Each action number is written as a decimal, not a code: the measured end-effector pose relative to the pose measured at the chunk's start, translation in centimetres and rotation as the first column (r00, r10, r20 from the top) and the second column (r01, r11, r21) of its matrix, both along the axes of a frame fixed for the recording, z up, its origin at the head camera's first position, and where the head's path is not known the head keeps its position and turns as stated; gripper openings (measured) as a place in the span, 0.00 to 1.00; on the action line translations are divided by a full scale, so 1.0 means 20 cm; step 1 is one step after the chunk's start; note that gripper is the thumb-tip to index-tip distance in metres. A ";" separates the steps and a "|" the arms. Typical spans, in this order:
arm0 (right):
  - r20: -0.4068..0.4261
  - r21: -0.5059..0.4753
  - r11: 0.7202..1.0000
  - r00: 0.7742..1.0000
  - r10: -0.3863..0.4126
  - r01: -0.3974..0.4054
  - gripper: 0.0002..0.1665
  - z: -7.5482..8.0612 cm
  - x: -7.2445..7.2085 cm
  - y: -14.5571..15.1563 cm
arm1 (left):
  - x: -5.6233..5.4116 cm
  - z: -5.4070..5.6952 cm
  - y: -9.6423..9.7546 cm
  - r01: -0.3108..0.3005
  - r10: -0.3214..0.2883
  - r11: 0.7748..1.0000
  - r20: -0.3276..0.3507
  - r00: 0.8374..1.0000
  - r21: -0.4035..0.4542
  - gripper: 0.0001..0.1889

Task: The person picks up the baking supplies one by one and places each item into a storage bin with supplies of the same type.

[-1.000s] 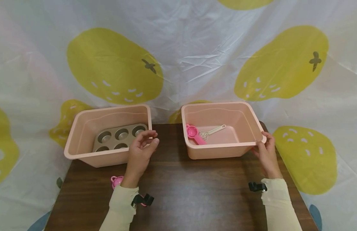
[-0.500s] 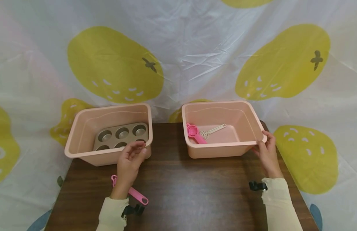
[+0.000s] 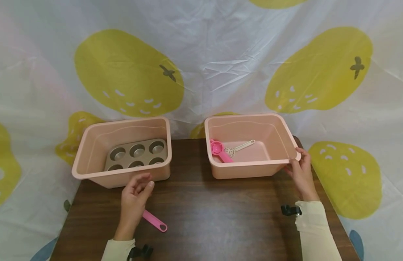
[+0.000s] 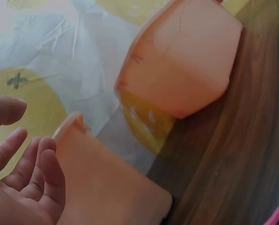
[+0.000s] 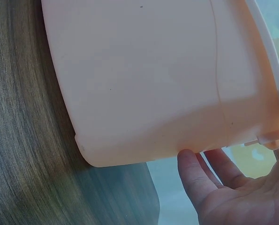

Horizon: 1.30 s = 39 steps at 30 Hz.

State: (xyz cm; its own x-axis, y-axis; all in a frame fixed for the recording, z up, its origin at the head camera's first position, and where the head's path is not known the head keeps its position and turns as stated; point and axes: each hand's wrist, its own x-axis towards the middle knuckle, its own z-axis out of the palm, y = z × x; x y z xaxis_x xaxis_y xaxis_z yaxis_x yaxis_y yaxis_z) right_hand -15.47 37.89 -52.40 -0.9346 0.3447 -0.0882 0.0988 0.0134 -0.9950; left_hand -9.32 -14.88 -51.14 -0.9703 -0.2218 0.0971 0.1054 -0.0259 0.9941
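Note:
My left hand (image 3: 134, 203) hovers above the table before the left pink bin (image 3: 118, 179), fingers loosely bent and holding nothing. Beneath it a pink tool's handle (image 3: 154, 220) sticks out on the tabletop; the hand covers its head. A metal muffin tin (image 3: 146, 155) lies inside that bin. At the right pink bin (image 3: 244, 170), my right hand (image 3: 302, 177) grips the near right corner of the rim. Its fingertips (image 5: 188, 157) touch the outer wall in the right wrist view. Inside sit a pink round-headed tool (image 3: 225, 157) and a cream slotted egg separator (image 3: 244, 146).
Both bins stand at the back of the dark wooden table (image 3: 221, 214), a gap between them. Directly behind hangs a white curtain (image 3: 217, 47) with yellow fruit prints. The table's right edge runs just beside my right hand.
My left hand has come back from over the left bin's right end, moving left and toward me, and now covers the pink tool's head. The right hand keeps its hold.

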 end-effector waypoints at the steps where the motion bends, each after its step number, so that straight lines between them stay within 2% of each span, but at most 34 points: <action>1: 0.001 0.004 1.000 1.000 0.000 0.000 0.27 0.00 0.00 0.00 | 0.01 -0.01 -0.01 -0.004 0.004 1.000 0.007 1.000 0.000 0.16; 5: -0.003 0.003 1.000 1.000 0.000 0.000 0.26 0.00 0.01 0.00 | 0.03 -0.04 -0.04 -0.025 0.025 1.000 0.045 0.999 0.012 0.19; 9: -0.024 -0.013 1.000 1.000 0.016 -0.016 0.26 0.00 0.01 -0.01 | 0.05 -0.08 -0.08 -0.075 0.072 0.997 0.070 0.995 0.031 0.20; 20: -0.017 -0.008 1.000 1.000 0.011 -0.012 0.26 0.00 0.01 -0.01 | 0.11 -0.21 -0.17 -0.211 0.207 0.975 0.053 0.977 0.072 0.21; 31: -0.009 -0.006 1.000 1.000 0.016 -0.016 0.27 0.00 0.01 -0.01 | 0.16 -0.33 -0.28 -0.313 0.309 0.949 0.077 0.948 0.041 0.19; 34: -0.007 -0.004 1.000 1.000 0.008 -0.008 0.27 0.00 0.01 -0.01 | 0.17 -0.36 -0.30 -0.324 0.322 0.946 0.110 0.940 0.005 0.18; 39: -0.011 -0.005 1.000 1.000 0.008 -0.008 0.28 0.01 0.01 -0.01 | 0.19 -0.40 -0.32 -0.334 0.357 0.930 0.159 0.921 -0.154 0.18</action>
